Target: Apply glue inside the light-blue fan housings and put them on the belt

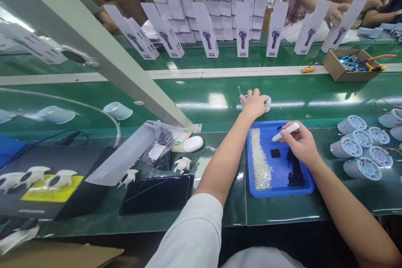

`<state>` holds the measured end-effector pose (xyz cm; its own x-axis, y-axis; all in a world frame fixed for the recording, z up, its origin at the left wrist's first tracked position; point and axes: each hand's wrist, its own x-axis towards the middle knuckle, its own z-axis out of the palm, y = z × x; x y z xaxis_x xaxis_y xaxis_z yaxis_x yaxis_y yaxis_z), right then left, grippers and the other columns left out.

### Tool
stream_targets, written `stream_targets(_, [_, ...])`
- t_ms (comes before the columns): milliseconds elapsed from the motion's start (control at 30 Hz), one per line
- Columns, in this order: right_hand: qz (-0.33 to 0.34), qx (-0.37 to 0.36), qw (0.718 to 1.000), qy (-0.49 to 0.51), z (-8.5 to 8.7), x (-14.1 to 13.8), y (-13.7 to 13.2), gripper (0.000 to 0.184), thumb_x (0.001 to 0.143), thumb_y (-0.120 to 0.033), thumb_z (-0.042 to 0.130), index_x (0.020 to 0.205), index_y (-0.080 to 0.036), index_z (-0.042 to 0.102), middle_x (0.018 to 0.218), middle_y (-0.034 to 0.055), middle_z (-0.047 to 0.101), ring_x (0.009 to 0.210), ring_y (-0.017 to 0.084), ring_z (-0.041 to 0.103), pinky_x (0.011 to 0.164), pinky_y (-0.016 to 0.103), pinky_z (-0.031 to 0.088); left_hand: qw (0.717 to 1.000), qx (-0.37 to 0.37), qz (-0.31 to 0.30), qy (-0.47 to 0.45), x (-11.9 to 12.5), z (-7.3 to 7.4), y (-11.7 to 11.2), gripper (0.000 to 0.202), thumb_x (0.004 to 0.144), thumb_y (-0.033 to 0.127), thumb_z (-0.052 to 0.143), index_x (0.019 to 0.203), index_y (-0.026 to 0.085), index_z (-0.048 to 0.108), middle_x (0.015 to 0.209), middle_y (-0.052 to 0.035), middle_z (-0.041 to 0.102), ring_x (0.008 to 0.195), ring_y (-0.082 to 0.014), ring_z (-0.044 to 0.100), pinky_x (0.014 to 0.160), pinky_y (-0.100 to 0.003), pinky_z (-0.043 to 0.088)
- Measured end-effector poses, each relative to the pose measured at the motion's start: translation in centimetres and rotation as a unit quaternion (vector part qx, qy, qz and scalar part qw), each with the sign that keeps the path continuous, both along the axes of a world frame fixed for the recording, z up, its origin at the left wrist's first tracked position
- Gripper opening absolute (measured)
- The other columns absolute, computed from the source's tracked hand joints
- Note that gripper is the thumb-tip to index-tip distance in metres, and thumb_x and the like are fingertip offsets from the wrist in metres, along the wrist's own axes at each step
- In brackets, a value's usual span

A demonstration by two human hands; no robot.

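The left hand (253, 104) grips one cup (267, 103) on the green surface (292, 84); the right hand (300, 140) pinches one pen (285, 132) over one tray (282, 194). Best keep the cup steady, the pen light. Rightward, at least eight cups (362, 168); behind, seven boxes (242, 33) stand in a row.

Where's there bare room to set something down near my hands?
The green belt is bare between the strut and your left hand. So is the bench strip between your left arm and the tray. It's crowded at right with cups, and at left with the bag and tablet.
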<state>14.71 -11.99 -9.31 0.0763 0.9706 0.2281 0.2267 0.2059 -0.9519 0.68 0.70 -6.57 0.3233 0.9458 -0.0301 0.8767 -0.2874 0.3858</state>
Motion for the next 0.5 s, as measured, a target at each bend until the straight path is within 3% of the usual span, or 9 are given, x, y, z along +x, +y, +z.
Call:
stream_targets(133, [0.046, -0.009, 0.999, -0.007, -0.7, -0.3, -0.1, 0.044, 0.08, -0.067, 0.06, 0.083, -0.022, 0.059, 0.069, -0.0005, 0.063, 0.054, 0.014, 0.064, 0.054, 0.03, 0.056, 0.99, 0.062, 0.05, -0.114, 0.8, 1.4, -0.6, 0.004, 0.084, 0.024, 0.063, 0.087, 0.022, 0.062, 0.128, -0.009, 0.048, 0.128, -0.0329, 0.038, 0.107, -0.057, 0.03])
stream_targets(300, [0.084, -0.019, 0.996, -0.026, -0.8, -0.4, -0.2, 0.043, 0.081, -0.065, 0.06, 0.085, -0.023, 0.058, 0.066, -0.0005, 0.064, 0.058, 0.015, 0.067, 0.058, 0.031, 0.059, 0.94, 0.092, 0.099, -0.313, 0.4, 3.6, -0.3, 0.012, 0.084, 0.019, 0.064, 0.078, 0.018, 0.054, 0.11, -0.0079, 0.049, 0.124, -0.0297, 0.043, 0.105, -0.05, 0.035])
stream_targets(500, [0.103, -0.015, 0.994, -0.046, -0.6, -0.5, -0.2, 0.038, 0.084, -0.059, 0.059, 0.085, -0.022, 0.057, 0.068, 0.0001, 0.065, 0.061, 0.014, 0.068, 0.058, 0.029, 0.057, 0.867, 0.126, 0.117, -0.467, -1.0, 2.9, 1.7, 0.028, 0.08, 0.009, 0.066, 0.068, 0.017, 0.042, 0.092, -0.0038, 0.042, 0.117, -0.0252, 0.047, 0.106, -0.045, 0.036])
